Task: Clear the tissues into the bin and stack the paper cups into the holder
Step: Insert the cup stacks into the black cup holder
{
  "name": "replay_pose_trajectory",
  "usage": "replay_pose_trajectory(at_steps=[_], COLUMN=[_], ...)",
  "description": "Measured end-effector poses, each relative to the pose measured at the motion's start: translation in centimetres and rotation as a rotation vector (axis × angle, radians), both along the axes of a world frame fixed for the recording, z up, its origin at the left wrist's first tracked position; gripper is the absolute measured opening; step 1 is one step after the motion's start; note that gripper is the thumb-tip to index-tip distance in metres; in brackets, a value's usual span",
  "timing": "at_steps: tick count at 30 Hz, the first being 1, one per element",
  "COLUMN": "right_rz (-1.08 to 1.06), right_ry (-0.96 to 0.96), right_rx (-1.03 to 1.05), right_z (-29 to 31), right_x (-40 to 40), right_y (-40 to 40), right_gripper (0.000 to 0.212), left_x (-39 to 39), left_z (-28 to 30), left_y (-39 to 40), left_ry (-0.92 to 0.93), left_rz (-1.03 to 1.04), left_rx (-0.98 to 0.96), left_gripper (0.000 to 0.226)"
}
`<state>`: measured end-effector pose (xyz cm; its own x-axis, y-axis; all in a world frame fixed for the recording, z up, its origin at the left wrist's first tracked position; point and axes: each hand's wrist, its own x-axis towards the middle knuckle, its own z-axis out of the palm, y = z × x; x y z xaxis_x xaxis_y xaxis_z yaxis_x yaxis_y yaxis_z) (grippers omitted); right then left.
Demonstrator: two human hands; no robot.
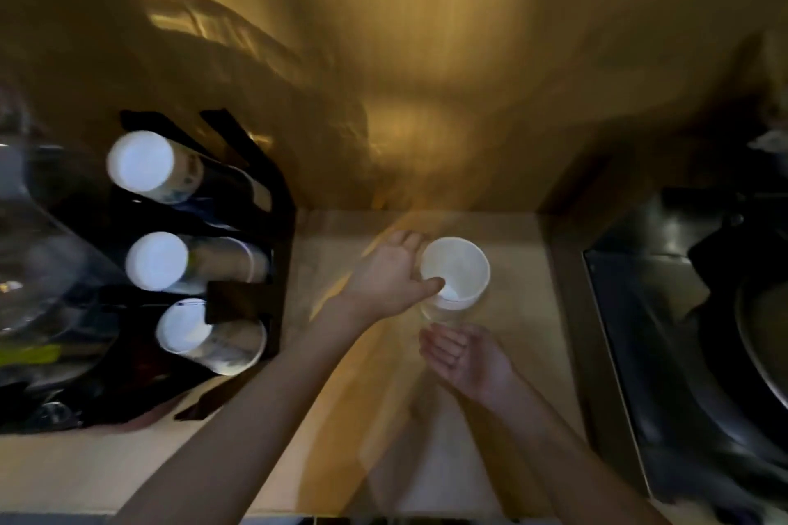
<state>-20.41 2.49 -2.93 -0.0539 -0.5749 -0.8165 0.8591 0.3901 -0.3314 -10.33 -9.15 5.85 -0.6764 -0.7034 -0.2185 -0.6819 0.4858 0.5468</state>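
Apparently pinched at its rim by left hand (390,273), thumb inside, for carrying to black three-slot cup holder (273,200) at frame left: white round paper cup (455,272), upright mid-frame on pale wooden counter (520,311); right hand (464,358) below, open, empty.

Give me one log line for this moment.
left hand: grips paper cup rim | right hand: open, empty | holder: three cup stacks | tissues: none visible
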Motion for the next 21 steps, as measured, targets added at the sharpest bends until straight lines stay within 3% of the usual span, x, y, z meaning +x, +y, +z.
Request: replay_pose_trajectory(at_steps=[5, 8, 13, 21], right_rz=[-0.25, -0.315, -0.377, -0.362], right_ry=[-0.252, -0.341, -0.359, -0.298], right_rx=[0.049, 0.018, -0.079, -0.025], right_z=[-0.4, -0.9, -0.6, 1.2], right_x=[-0.9, -0.8, -1.1, -0.7], right_y=[-1.7, -2.9, -3.6, -3.7], right_gripper=[0.051, 0.052, 0.05, 0.046], left_x=[-2.5, -2.9, -2.7, -2.1], left_z=[-2.7, -3.1, -3.4, -2.4], left_y=[0.7, 1.0, 1.7, 2.2], left_ry=[0.029, 0.068, 0.108, 0.149], left_rz=[0.025, 0.064, 0.134, 0.17], left_rx=[0.104, 0.131, 0.144, 0.127], left_gripper=[0.095, 0.104, 0.108, 0.105])
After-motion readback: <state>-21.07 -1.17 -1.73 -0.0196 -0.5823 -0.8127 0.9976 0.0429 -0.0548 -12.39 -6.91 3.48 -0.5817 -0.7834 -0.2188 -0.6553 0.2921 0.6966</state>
